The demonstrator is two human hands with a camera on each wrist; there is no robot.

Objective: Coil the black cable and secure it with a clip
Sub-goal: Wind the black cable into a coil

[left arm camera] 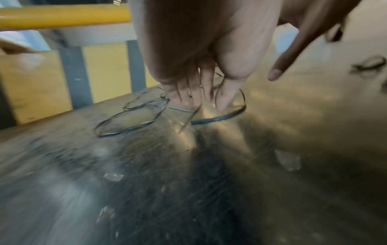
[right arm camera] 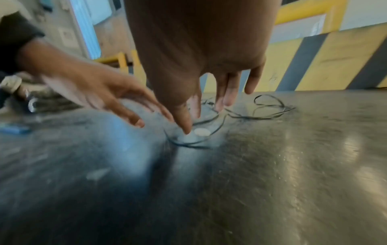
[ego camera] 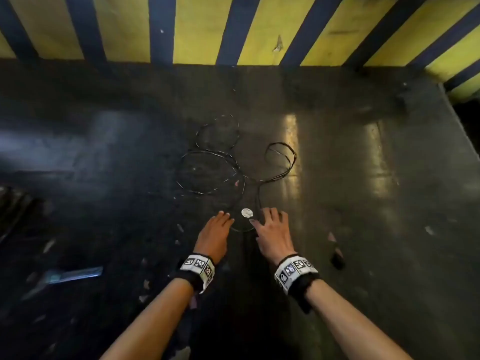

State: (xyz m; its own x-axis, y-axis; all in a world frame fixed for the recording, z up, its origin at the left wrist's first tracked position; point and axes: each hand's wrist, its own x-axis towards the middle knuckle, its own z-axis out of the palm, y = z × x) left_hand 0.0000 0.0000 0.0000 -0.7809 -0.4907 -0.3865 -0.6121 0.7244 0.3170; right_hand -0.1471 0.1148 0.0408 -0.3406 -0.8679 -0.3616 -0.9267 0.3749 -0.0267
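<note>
- On the dark, scuffed metal surface (ego camera: 337,203), backed by a wall of yellow and dark stripes (ego camera: 197,29), lies everything the task concerns.
- Black cable (ego camera: 281,162): thin, sprawled in several loose loops at mid-surface, uncoiled; its nearest loop curves round between the two hands. By appearance it is light, limp and springy, so loops will likely slip or reopen unless pinned; a sensible hold is the near loop, pinched between thumb and forefinger, with further loops gathered against it.
- Left hand (ego camera: 215,229): poised just left of the near loop, fingers straight and close together, pointing down at the cable, holding nothing; actual contact cannot be told.
- Right hand (ego camera: 270,227): poised just right of the loop, fingers spread, thumb reaching toward the disc; nothing held.
- Small pale round disc (ego camera: 247,212): lies inside the near loop, between the fingertips; whether it is the clip cannot be told.
- Blue flat object (ego camera: 75,274): well apart, at the left.
</note>
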